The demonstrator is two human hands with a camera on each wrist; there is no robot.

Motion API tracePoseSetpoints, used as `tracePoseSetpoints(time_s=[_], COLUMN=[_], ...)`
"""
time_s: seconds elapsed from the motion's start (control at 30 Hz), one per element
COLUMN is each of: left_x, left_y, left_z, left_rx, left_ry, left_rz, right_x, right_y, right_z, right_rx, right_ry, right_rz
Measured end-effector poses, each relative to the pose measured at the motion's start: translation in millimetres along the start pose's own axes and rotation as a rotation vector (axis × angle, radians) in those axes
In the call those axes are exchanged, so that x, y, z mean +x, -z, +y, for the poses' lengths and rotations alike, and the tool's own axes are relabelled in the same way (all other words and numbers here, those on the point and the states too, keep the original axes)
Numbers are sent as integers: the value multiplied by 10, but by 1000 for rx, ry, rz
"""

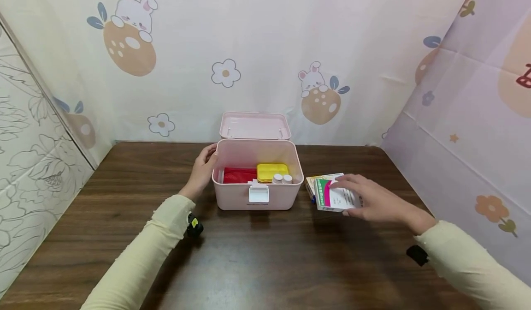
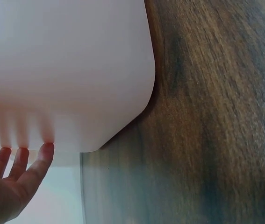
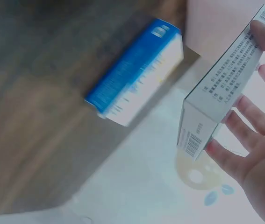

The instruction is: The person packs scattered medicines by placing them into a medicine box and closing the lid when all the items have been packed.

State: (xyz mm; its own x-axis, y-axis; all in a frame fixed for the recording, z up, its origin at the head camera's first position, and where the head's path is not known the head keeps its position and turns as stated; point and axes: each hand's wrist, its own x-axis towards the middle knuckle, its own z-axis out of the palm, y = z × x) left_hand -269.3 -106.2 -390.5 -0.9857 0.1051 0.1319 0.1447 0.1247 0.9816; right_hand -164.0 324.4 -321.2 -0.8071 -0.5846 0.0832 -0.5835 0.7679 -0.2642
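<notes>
A pink medicine chest stands upright with its lid swung back. Inside lie a red pouch, a yellow case and two white-capped bottles. My left hand rests against the chest's left side, its fingertips touching the wall in the left wrist view. To the right of the chest, my right hand grips a white, green and magenta medicine box between thumb and fingers. In the right wrist view the printed side of that box shows, tilted above the table.
Beneath the held one, a second medicine box lies on the brown wooden table; its blue side faces the right wrist camera. A printed curtain hangs behind the table, and another on the right.
</notes>
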Motion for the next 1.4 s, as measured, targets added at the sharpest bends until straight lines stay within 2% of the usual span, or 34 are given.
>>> tracePoseSetpoints(time_s=[0.3,0.53,0.93,1.13,1.4], left_x=[-5,-13,-47,-42,12], left_y=[29,24,15,13,-16], left_z=[-20,-36,-64,-42,-26], left_rx=[-1,4,-8,1,-3], left_ry=[-12,-4,-8,4,-30], left_rz=[1,-1,2,-2,14], right_x=[244,504,1093,1451,1838], right_y=[429,610,721,669,554], right_z=[-180,-308,-487,-560,-675], right_rx=[-47,-76,21,8,12], right_ry=[7,22,97,117,120], right_rz=[1,-19,-80,-74,-109])
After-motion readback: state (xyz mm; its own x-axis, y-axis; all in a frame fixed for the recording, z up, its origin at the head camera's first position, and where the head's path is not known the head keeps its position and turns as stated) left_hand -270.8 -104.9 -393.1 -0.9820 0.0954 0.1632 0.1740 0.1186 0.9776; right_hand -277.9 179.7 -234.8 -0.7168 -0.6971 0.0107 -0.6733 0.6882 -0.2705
